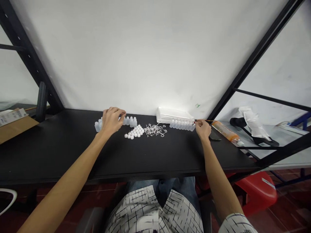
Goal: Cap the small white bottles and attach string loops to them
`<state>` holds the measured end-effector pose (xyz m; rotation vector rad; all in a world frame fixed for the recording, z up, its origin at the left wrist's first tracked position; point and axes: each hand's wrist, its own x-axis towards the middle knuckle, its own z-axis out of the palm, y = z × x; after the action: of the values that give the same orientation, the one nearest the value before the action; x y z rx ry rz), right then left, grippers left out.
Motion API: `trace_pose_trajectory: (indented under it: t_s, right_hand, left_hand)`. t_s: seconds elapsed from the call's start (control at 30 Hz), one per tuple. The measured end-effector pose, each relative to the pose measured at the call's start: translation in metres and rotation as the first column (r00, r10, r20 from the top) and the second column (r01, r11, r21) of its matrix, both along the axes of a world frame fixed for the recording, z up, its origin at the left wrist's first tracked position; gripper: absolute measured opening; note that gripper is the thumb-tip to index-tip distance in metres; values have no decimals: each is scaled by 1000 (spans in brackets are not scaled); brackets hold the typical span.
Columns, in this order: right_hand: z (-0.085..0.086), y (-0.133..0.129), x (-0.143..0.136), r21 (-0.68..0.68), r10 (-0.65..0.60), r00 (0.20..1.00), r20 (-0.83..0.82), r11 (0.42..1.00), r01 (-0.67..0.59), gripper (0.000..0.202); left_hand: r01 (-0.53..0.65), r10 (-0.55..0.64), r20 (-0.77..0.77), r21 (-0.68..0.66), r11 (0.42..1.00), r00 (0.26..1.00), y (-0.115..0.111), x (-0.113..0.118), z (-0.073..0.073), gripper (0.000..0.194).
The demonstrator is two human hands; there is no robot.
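My left hand [113,119] reaches over a group of small translucent plastic bottles [131,121] at the left, with its fingers curled together and hiding part of the group. What its fingertips hold, if anything, cannot be made out. At the right, my right hand [203,128] has thumb and fingers closed at the end bottle [193,127], which leans slightly. That bottle ends a tight row of similar bottles [181,125] with white tops. Between the hands lie a heap of small white caps [136,132] and a tangle of thin white looped strips [155,129].
Behind the right row lies a stack of white flat packs [173,115] against the wall. A dark phone-like slab [214,135] and an orange see-through bottle [225,131] are at the right. A cardboard box [17,124] sits far left; black shelf posts flank the black table [150,158].
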<state>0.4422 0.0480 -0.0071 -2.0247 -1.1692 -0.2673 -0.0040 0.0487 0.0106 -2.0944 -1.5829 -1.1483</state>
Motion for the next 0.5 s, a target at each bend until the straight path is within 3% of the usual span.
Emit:
trace_pose_trajectory:
  t_s: [0.2, 0.27, 0.37, 0.5]
  right_hand:
    - [-5, -3, 12, 115, -200, 961, 192, 977, 181, 42]
    - [-10, -3, 21, 50, -242, 944, 224, 970, 237, 42]
    - [-16, -3, 32, -156, -251, 950, 183, 947, 280, 37]
    - [-18, 0, 34, -185, -280, 941, 193, 931, 315, 39]
  left_hand:
    - [-35, 29, -87, -77, 996, 996, 12, -21, -5, 24]
    - [-36, 28, -84, -95, 995, 996, 14, -26, -6, 24]
    - [-12, 1, -115, -95, 995, 993, 15, -26, -9, 24]
    - [87, -102, -226, -73, 994, 969, 11, -7, -20, 31]
